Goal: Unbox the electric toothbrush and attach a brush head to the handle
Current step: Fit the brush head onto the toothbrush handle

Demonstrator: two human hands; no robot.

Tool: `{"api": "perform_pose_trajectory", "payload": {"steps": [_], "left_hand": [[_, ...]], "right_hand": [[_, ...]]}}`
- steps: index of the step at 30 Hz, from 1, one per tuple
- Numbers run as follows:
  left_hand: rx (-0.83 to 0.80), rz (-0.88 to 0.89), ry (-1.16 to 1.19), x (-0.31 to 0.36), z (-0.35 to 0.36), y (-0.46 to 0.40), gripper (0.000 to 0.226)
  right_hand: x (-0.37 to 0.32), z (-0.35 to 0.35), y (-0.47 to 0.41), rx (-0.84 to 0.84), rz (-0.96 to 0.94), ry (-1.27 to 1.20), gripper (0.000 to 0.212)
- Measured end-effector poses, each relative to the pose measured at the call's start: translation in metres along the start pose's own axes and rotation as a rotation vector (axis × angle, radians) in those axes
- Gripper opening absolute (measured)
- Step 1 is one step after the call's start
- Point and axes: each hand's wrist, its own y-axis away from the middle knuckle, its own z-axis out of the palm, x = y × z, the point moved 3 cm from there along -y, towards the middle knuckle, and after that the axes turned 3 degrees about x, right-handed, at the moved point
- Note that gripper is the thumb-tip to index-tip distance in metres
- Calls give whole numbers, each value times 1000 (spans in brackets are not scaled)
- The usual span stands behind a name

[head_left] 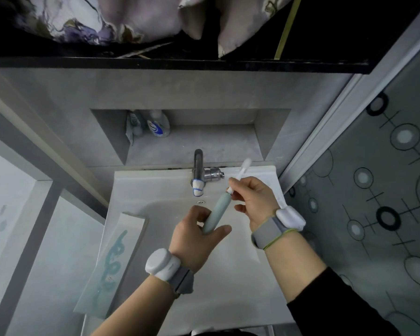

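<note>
Left hand [196, 232] grips handle [216, 210] low, right hand [251, 200] pinches brush head [240, 172] at base — both over sink [131, 190], one shared axis slanting up-right, head at handle tip, seating unclear.

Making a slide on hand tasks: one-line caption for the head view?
Over a sink, left hand grips toothbrush handle while right hand fits the brush head.
</note>
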Motion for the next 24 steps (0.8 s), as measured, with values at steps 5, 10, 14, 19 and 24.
{"api": "perform_pose_trajectory", "payload": {"steps": [5, 10, 14, 19, 24], "left_hand": [[-28, -69, 137, -3, -1, 2, 25], [-186, -100, 321, 3, 1, 0, 23], [-328, -141, 343, 7, 4, -3, 24], [-325, -71, 174, 15, 3, -8, 25], [-112, 30, -65, 17, 0, -7, 30]], "right_hand": [[-2, -1, 2, -4, -35, 12, 23], [-8, -7, 2, -35, -67, -2, 15], [-10, -12, 1, -13, -88, 3, 14], [-8, -17, -1, 55, -57, -7, 19], [-4, -19, 1, 91, -44, -67, 20]]}}
